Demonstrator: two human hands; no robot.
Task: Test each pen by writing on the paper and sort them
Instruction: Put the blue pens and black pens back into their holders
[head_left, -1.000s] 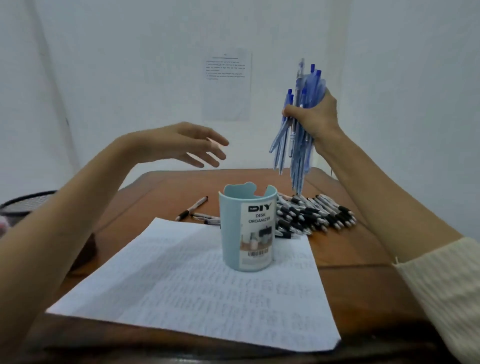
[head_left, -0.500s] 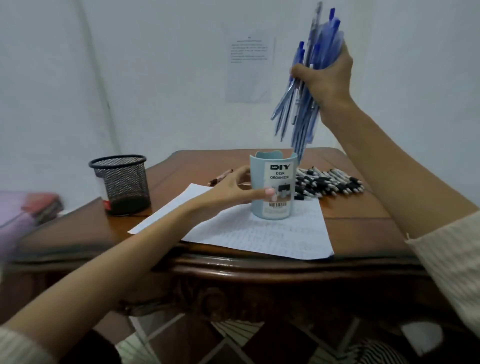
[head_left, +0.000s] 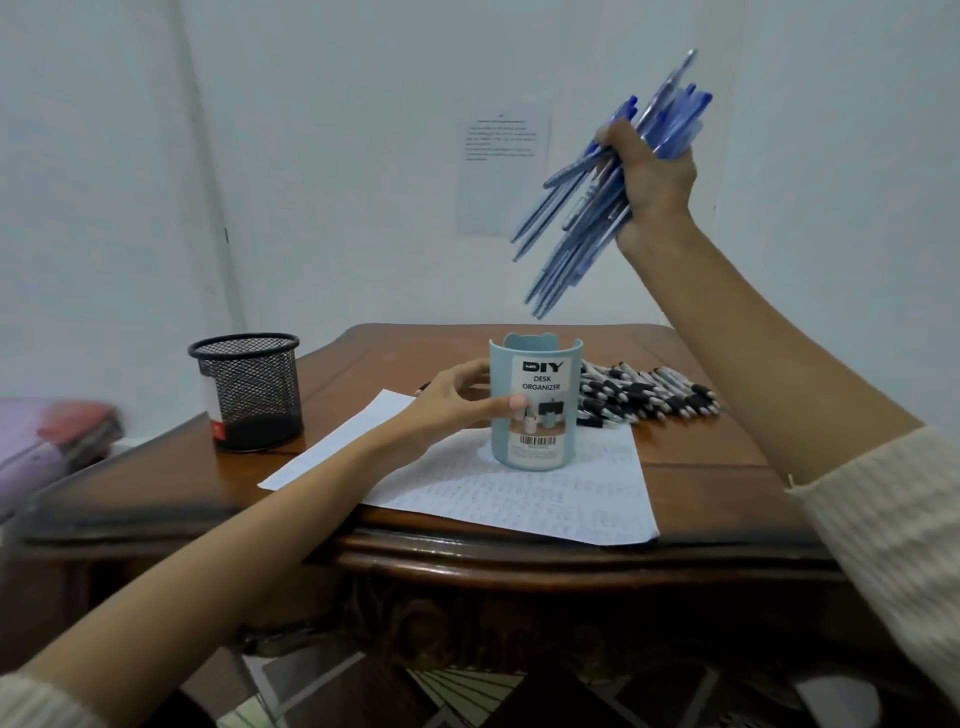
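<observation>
Nearest me, my left hand (head_left: 457, 402) is curling thumb and fingers round the blue desk organizer (head_left: 535, 415), which is standing upright on the paper (head_left: 519, 499). Above and slightly right of its open mouth, my right hand (head_left: 654, 176) is clutching a fanned bundle of blue pens (head_left: 582, 228), their long axes slanting down-left toward it. Behind, black-and-white pens (head_left: 649, 397) are lying heaped.

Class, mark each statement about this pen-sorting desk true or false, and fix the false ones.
1. The right hand grips a bundle of blue pens in the air. True.
2. The left hand holds the black mesh cup. False: it holds the blue desk organizer; the mesh cup stands apart.
3. The desk organizer stands on the paper. True.
4. The black-and-white pens stand inside the desk organizer. False: they lie piled on the table beside it.
</observation>
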